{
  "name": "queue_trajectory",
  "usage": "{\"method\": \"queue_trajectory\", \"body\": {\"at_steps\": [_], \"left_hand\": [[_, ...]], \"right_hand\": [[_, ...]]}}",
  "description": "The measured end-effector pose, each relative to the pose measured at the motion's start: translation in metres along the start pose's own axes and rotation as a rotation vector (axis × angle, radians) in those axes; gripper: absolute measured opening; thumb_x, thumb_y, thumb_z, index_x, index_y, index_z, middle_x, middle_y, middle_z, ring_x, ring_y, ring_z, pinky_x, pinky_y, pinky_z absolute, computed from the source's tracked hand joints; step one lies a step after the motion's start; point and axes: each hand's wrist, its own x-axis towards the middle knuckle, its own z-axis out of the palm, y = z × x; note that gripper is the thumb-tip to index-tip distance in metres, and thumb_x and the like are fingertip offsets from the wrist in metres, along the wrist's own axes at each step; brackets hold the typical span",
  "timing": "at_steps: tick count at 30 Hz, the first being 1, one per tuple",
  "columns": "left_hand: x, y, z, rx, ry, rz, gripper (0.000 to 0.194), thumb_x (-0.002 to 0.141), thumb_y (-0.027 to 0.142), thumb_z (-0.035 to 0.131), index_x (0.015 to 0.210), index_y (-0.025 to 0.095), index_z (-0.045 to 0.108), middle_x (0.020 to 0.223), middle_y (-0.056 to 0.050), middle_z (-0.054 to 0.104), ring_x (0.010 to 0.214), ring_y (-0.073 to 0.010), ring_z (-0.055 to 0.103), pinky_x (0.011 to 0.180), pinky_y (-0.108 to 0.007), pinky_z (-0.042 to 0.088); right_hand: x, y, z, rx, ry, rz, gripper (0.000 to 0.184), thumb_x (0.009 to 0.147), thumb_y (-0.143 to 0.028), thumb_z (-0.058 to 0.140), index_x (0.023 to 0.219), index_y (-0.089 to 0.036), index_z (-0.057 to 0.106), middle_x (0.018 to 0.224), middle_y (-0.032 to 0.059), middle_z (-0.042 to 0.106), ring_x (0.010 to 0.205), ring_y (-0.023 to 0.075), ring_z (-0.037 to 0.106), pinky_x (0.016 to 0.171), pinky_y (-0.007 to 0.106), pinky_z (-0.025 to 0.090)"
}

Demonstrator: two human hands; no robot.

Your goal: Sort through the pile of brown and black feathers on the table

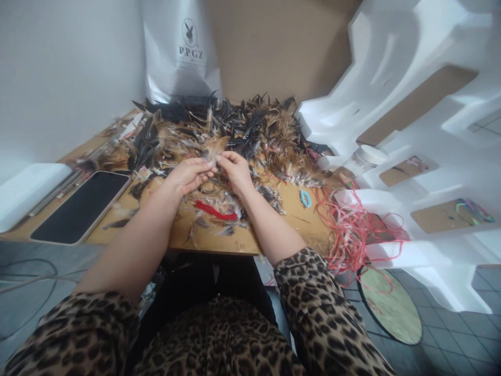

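Both my hands meet over a heap of black and brown feathers (219, 130) on a low wooden board (219, 237). My left hand (190, 175) pinches a small pale feather (212, 155) with curled fingers. My right hand (235, 169) pinches the same spot from the other side, fingertips touching the left ones. A red strip (215, 210) lies on the board just below my wrists. My forearms are bare, with leopard-print sleeves pushed up.
A dark phone (80, 206) lies at the board's left. A silver bag (180, 49) stands behind the feathers. White foam packing (410, 104) fills the right side, with tangled red bands (352, 235) and a blue ring (305, 198) beside it. A round disc (389, 305) lies on the tiled floor.
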Motion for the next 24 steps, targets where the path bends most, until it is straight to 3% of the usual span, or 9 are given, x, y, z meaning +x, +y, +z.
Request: {"method": "queue_trajectory", "body": {"at_steps": [7, 16, 24], "left_hand": [[0.0024, -0.0001, -0.0019, -0.047, 0.042, -0.004, 0.003, 0.071, 0.004, 0.066, 0.069, 0.005, 0.064, 0.061, -0.006, 0.065, 0.046, -0.0052, 0.057, 0.040, -0.010, 0.042], [0.0009, -0.0040, 0.0024, 0.175, 0.055, 0.067, 0.006, 0.069, 0.009, 0.069, 0.066, 0.006, 0.065, 0.061, -0.008, 0.066, 0.047, -0.0058, 0.058, 0.044, -0.011, 0.043], [0.0029, -0.0010, -0.0031, 0.001, 0.032, 0.004, 0.007, 0.068, 0.005, 0.069, 0.064, 0.006, 0.063, 0.058, -0.005, 0.063, 0.045, -0.0038, 0.055, 0.043, -0.009, 0.042]], "right_hand": [[0.0000, 0.0025, -0.0003, -0.074, 0.019, -0.002, 0.027, 0.065, -0.038, 0.068, 0.064, -0.017, 0.051, 0.052, -0.0077, 0.044, 0.050, 0.0036, 0.034, 0.048, 0.017, 0.027], [0.0020, 0.0043, -0.0022, -0.056, 0.060, 0.059, 0.031, 0.067, -0.040, 0.067, 0.062, -0.018, 0.045, 0.045, -0.0087, 0.043, 0.042, 0.0034, 0.032, 0.042, 0.017, 0.023], [0.0023, 0.0004, -0.0036, 0.019, -0.120, 0.066, 0.034, 0.058, -0.041, 0.075, 0.071, -0.018, 0.053, 0.052, -0.0072, 0.050, 0.044, 0.0040, 0.038, 0.042, 0.017, 0.026]]}}
